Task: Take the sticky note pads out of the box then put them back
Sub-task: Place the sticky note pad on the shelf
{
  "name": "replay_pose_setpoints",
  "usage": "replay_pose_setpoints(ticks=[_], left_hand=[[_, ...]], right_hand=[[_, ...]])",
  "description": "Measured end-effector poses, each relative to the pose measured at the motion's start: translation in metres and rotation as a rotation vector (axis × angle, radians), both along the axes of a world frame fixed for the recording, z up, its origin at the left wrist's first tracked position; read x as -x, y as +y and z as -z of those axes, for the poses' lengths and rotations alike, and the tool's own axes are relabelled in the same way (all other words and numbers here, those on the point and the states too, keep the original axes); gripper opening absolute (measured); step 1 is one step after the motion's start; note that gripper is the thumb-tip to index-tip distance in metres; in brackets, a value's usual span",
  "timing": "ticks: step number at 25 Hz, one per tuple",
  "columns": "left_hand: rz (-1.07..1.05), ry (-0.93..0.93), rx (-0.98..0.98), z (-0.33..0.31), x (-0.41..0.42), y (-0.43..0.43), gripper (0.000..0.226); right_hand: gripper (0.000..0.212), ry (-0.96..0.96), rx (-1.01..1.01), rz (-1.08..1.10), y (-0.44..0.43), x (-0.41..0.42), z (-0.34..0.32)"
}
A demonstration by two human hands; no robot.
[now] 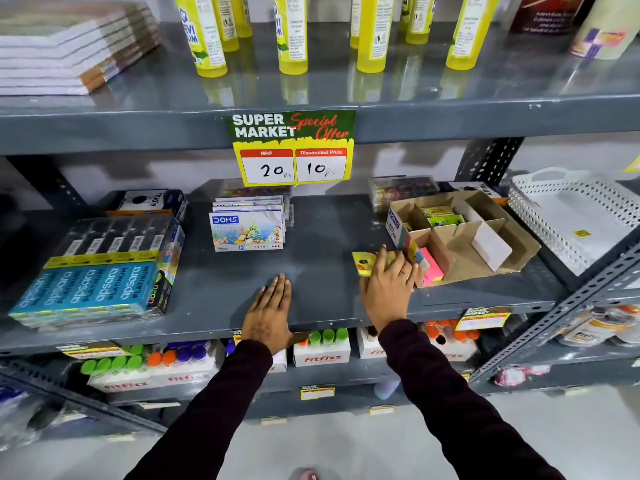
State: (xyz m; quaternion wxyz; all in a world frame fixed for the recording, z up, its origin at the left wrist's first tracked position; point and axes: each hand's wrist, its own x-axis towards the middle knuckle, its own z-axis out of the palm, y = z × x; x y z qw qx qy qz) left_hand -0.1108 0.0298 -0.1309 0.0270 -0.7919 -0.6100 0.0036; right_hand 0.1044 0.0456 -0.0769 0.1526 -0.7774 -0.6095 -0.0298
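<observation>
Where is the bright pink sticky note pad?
The pink sticky note pad sits in the front corner of the cardboard box on the middle shelf, just right of the right hand.

Both arms reach up from the bottom of the frame in dark sleeves. The left hand (pixel 272 311) lies flat at centre, palm down, fingers (pixel 280 289) straight together. The right hand (pixel 389 289), just right of centre, spreads its fingers, one ringed, palm down.

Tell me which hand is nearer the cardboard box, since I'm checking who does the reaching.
Right. The right hand lies on a yellow pad right at the cardboard box's front corner. The left hand rests flat on the shelf, well to the box's left.
</observation>
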Motion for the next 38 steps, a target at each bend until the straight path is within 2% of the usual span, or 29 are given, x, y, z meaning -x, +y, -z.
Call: replay_pose_setpoints(ticks=[5,9,11,13,15,17,20,24,28,30,34,38], left_hand=[[0.023,-0.018,-0.034,0.003,0.003,0.000,0.085],[-0.007,-0.089,0.008,-0.005,-0.002,-0.001,0.117],[-0.002,-0.133,0.004,-0.006,-0.002,-0.002,0.118],[-0.010,-0.151,0.012,-0.006,-0.002,-0.002,0.117],[-0.016,-0.159,0.009,-0.005,-0.002,-0.002,0.117],[-0.016,-0.164,0.007,-0.005,-0.001,-0.002,0.117],[-0.018,-0.165,0.001,-0.006,-0.001,-0.003,0.117],[-0.022,-0.149,-0.024,-0.007,-0.003,-0.003,0.115],[-0.021,-0.128,-0.025,-0.006,-0.004,-0.003,0.115],[-0.019,-0.112,-0.015,-0.005,-0.003,-0.002,0.116],[-0.034,-0.060,0.003,0.000,-0.002,-0.001,0.119],[-0.039,-0.031,-0.003,0.000,-0.003,-0.001,0.118]], right_hand=[[0.051,-0.122,0.076,-0.138,0.020,0.007,-0.002],[0.054,-0.169,0.036,-0.282,0.061,0.011,-0.014],[0.056,-0.176,0.120,-0.359,0.085,0.013,-0.018],[0.052,-0.089,0.222,-0.382,0.102,0.012,-0.022],[0.046,0.046,0.167,-0.354,0.114,0.006,-0.025],[0.044,0.103,0.105,-0.365,0.122,0.000,-0.029],[0.044,0.189,0.282,-0.445,0.125,-0.008,-0.027],[0.044,0.132,0.489,-0.511,0.122,-0.011,-0.023],[0.036,0.257,0.427,-0.402,0.112,-0.024,-0.048],[0.037,0.171,0.368,-0.308,0.094,-0.036,-0.055],[0.069,0.116,0.451,-0.123,0.035,-0.037,-0.045],[0.071,0.068,0.285,-0.070,0.018,-0.021,-0.039]])
